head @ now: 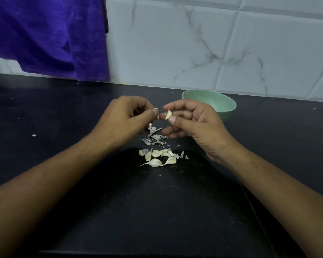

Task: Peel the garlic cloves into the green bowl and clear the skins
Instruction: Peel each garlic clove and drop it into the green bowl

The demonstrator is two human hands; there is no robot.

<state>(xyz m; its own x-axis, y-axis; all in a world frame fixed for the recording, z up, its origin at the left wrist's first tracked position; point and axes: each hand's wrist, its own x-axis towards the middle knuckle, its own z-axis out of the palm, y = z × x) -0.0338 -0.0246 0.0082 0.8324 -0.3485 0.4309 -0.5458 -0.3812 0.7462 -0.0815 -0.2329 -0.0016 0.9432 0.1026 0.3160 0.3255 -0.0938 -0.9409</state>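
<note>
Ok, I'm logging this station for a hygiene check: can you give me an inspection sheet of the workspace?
Surface: black counter, flecked with bits of skin.
Job's things: green bowl behind the right hand; unpeeled cloves in a cluster; one held clove.
Clutter: skins piled beyond the cluster.
Hands: right hand pinches the held clove; left hand pinches a skin strip.
Cables: nothing seen.
Surroundings: tiled wall, purple cloth hanging at left.

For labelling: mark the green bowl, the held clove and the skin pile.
green bowl (219, 103), head view, inner wall.
held clove (168, 115), head view, its bare middle.
skin pile (155, 139), head view, its centre.
</note>
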